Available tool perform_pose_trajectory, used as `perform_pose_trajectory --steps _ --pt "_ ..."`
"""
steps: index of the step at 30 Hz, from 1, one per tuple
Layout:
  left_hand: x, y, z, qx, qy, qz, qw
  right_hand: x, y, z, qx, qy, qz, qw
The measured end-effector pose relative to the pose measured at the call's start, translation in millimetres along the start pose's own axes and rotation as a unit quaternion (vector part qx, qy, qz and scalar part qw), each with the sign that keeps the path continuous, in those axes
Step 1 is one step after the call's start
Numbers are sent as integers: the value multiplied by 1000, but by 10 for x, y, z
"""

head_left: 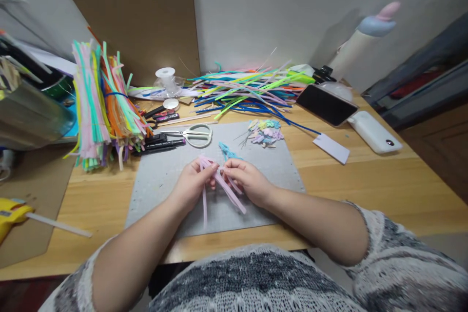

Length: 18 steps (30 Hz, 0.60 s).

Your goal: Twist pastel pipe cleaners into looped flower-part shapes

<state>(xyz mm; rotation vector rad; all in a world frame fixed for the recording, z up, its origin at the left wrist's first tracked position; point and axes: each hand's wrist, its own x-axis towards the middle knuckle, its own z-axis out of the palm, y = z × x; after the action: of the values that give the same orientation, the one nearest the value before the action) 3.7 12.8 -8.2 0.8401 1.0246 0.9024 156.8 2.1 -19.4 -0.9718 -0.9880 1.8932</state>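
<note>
Both hands meet over the grey cutting mat (157, 204), closed on pale pink pipe cleaners (230, 194). My left hand (192, 180) pinches them between thumb and fingers, and one strand hangs straight down beside it. Opposite, my right hand (250, 180) pinches the pink strands near the same spot, its fingertips close to those of my left hand. Several pink ends slant down to the right between the hands. Just beyond my right hand lies a light blue twisted piece (228, 152). Small pastel flower shapes (266, 131) are piled at the mat's back right.
Scissors (197, 135) and black pens (164, 145) lie at the mat's back left. Pipe cleaner bundles (91, 112) stand left; loose ones (248, 87) lie behind. A phone (327, 105), power bank (376, 131) and white tag (331, 148) are right, a yellow glue gun (12, 214) far left.
</note>
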Motion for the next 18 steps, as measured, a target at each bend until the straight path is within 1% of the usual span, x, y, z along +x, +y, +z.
perform_pose_trajectory --steps 3,4,6,10,14,18 --pt "-6 -2 3 -4 16 7 1000 1 -53 -27 75 -54 72 993" --pt "-6 0 3 -9 24 9 1000 3 -63 -30 90 -69 88 990" --pt "-5 5 2 -18 30 14 999 4 -73 -27 108 -81 102 986" --pt "-5 13 9 -28 11 7 1000 -1 -58 -13 123 -73 83 986" --pt "-10 16 21 -52 -4 -12 999 -10 -22 -12 108 -68 55 990" --pt "-6 0 26 -66 -24 -23 997 -3 11 -18 96 -73 46 992"
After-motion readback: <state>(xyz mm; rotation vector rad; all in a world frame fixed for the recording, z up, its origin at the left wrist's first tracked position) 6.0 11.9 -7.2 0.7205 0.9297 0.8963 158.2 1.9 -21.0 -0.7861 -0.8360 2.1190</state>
